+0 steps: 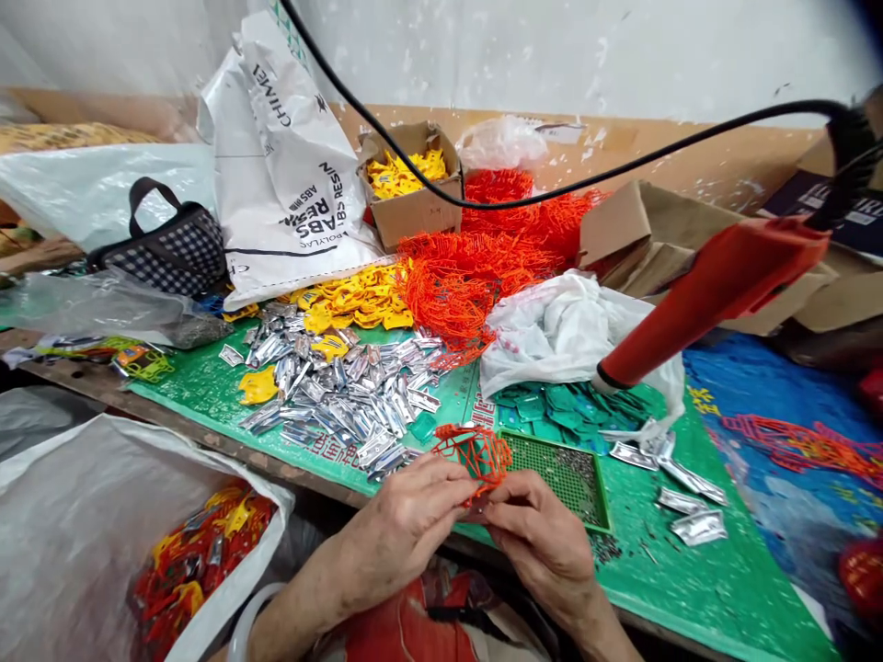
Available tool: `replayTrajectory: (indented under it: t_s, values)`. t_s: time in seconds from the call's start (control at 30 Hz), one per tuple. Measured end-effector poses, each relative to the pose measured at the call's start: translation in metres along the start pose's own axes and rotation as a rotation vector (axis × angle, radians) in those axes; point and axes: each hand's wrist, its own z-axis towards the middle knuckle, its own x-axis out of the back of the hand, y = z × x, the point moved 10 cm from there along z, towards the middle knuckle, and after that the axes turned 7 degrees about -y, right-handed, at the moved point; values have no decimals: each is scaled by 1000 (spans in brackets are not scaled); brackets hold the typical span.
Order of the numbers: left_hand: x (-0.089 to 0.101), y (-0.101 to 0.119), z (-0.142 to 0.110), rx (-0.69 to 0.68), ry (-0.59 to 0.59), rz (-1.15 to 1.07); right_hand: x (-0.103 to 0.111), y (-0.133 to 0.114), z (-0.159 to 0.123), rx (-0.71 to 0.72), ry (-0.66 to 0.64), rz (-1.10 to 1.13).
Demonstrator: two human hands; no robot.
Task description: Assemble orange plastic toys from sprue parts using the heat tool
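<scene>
Head view: left hand [420, 510] and right hand [544, 533] are closed, fingertips pinching an open orange-red plastic frame [475, 450] at the left edge of the shallow green mesh tray [538, 460]; it looks unfinished. Mixed red-and-yellow pieces [200, 561] sit bagged well left of the tray, seemingly done, while much seems left: loose silver metal plates [345, 386] to its left, a heap of orange-red plastic strands [448, 285] beyond it.

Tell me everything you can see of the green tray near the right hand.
The green tray is shallow and rectangular, apparently plastic, with a raised rim and gridded floor. Small dark pieces lie mostly towards its right side. It rests on the green sheet; the right hand hides its near left corner.
</scene>
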Motion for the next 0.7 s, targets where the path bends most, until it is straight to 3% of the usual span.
replayTrajectory:
  t_s: [0.17, 0.43, 0.53, 0.7]
  values:
    - [-5, 5, -2, -56, -40, 113, 3, 15, -16, -120, 123, 61]
    - [-20, 9, -6, -55, -155, 180, -1, 40, -25, -385, 163, 204]
    - [-25, 8, -3, -50, -171, 169, 3, 38, -23, -354, 165, 129]
    - [-22, 0, -1, -87, -56, 73, 13, 24, -21, -164, 209, 21]
